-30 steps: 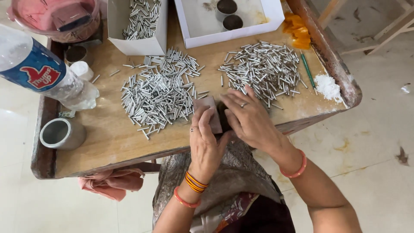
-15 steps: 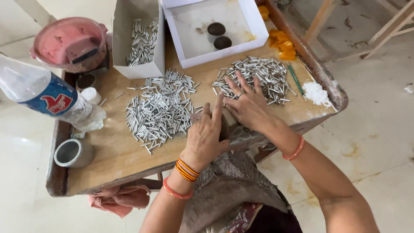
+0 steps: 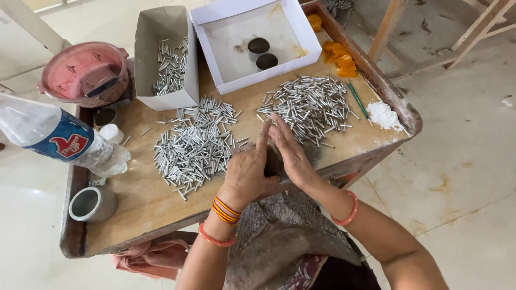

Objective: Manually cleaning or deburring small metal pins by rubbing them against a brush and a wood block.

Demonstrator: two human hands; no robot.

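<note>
My left hand (image 3: 247, 172) and my right hand (image 3: 290, 153) are pressed together palm to palm over the near edge of a low wooden table (image 3: 145, 207). Between the palms sits a small dark lump (image 3: 272, 162), mostly hidden by the fingers. A large heap of short silver metal tubes (image 3: 194, 147) lies just left of my hands. A second heap of silver tubes (image 3: 310, 107) lies just beyond my right hand. Orange and red bangles circle both wrists.
A white tray box (image 3: 236, 70) at the back holds two dark round discs (image 3: 262, 52). A tall carton (image 3: 164, 96) holds more tubes. A pink bowl (image 3: 83, 75), plastic bottle (image 3: 59, 137), metal cup (image 3: 92, 204), white powder (image 3: 386, 114), orange pieces (image 3: 337, 56) and green stick (image 3: 357, 100) stand around.
My hands have turned from gripping a small flat object to pressing palm against palm around the dark lump. The camera has shifted, so the table appears lower and further right.
</note>
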